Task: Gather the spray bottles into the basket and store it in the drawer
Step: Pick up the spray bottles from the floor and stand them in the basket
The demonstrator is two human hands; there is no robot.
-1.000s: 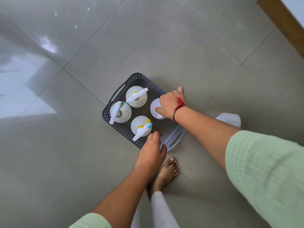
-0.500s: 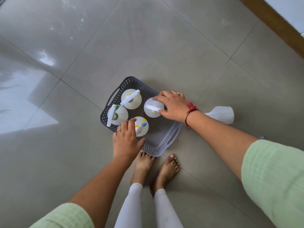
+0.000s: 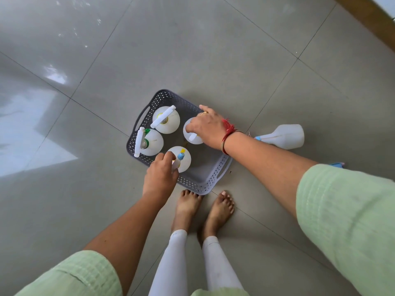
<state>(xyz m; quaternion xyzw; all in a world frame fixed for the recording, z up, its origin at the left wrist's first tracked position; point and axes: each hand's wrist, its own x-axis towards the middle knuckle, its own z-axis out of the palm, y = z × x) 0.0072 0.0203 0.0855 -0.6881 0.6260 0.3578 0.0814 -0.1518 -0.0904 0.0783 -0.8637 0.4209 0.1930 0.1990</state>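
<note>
A grey perforated basket (image 3: 210, 181) sits on the tiled floor just ahead of my bare feet. Inside it stand several white spray bottles: one at the back (image 3: 170, 124), one at the left with a green collar (image 3: 154, 142), one at the front with a blue nozzle (image 3: 184, 160), and one at the right (image 3: 189, 135). My left hand (image 3: 161, 177) is closed around the front bottle's spray head. My right hand (image 3: 210, 127) grips the top of the right bottle and hides most of it. Another white spray bottle (image 3: 287, 136) lies on its side on the floor, right of the basket.
Glossy grey floor tiles surround the basket. A brown wooden skirting (image 3: 367, 20) runs across the top right corner. A small blue object (image 3: 337, 164) peeks out behind my right forearm. My feet (image 3: 203, 208) touch the basket's near corner.
My left hand left the basket's near rim and took hold of the front bottle's spray head. My right hand stayed on the right bottle, which has turned slightly.
</note>
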